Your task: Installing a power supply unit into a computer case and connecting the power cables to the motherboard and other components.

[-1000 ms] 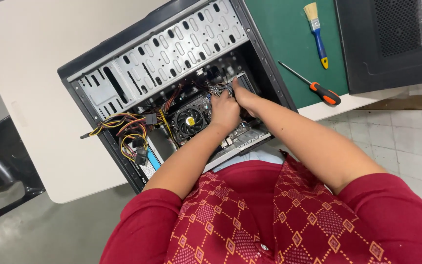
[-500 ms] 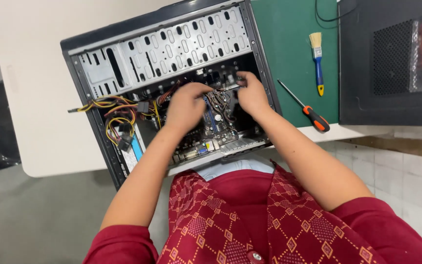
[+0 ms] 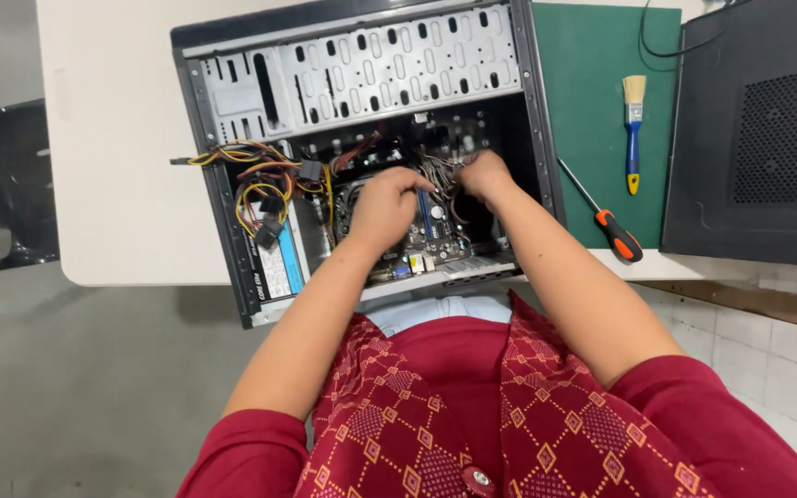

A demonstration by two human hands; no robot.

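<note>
hands point(image 3: 389, 205) inside case point(image 3: 232, 231), screwdriver point(image 3: 601, 214) right

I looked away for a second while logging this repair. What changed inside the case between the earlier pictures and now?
The left hand slid off the fan area onto the motherboard. The right hand moved up to the thin wire bundle; whether its grip is closed on it is unclear. The computer case, screwdriver and brush stayed put.

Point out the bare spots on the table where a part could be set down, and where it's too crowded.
Free: the white tabletop left of the computer case, and the green mat between the case and the paintbrush. Tighter: the mat's lower edge by the screwdriver. Crowded: inside the case, where the left hand and right hand work among the cable bundle.
</note>
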